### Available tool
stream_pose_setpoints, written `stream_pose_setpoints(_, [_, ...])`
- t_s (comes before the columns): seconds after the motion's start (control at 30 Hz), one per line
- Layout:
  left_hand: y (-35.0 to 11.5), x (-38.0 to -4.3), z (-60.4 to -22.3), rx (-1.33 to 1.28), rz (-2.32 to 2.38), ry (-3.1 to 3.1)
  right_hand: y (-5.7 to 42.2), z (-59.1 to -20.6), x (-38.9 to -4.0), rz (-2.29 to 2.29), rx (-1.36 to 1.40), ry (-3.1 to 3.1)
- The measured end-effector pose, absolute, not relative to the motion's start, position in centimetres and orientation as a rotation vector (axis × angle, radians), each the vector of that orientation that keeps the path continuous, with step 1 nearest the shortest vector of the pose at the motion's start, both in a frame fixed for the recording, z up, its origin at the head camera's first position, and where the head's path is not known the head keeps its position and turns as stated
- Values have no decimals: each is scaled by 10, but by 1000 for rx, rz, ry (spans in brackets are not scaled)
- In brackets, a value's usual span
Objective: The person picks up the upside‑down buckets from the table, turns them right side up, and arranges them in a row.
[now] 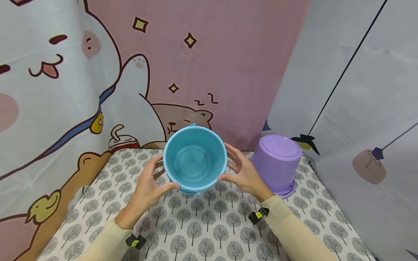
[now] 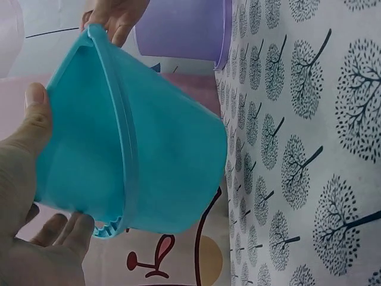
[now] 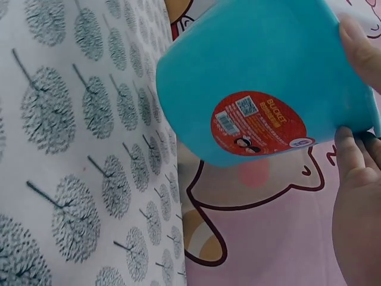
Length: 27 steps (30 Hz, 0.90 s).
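Curtained-off corner, prob. indoors; rm type unclear. Cartoon-print drapes behind & beside a tree-print tblcloth.

The round turquoise plastic bucket is smooth with a soft sheen, its oval red paper-like label smooth too, the tapered purple plastic bucket smooth and faintly glossy, while the white tree-printed cloth table cover, pink-and-white cartoon-printed cloth backdrop and long cream cloth sleeves look matt.
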<state>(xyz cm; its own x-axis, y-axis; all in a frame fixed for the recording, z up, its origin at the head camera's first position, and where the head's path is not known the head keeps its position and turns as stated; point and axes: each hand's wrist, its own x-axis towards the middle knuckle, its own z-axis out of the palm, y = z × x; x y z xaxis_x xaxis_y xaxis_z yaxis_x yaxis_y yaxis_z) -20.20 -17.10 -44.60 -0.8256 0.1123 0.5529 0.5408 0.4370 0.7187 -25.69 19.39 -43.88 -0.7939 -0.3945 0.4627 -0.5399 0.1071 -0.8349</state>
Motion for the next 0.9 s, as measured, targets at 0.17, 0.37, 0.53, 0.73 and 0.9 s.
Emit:
stream_pose_setpoints(0.17, [-170, -203, -447, -452, -1420, -2290, 186, -436, -269, 1908, 963, -2191])
stream_pose_setpoints(0.37, [-163, -202, -445, -325, -1477, -2248, 180, -438, -292, 2043, 969, -2165])
stream_pose_setpoints(0.53, [-154, -199, -440, -236, -1523, -2201, 174, -441, -307, 2061, 925, -2174])
stream_pose_setpoints(0.73, [-155, -200, -440, -166, -1517, -2195, 161, -444, -322, 2063, 909, -2149])
stream_pose_setpoints(0.9, [-159, -200, -442, -149, -1507, -2201, 157, -443, -327, 2024, 878, -2176])
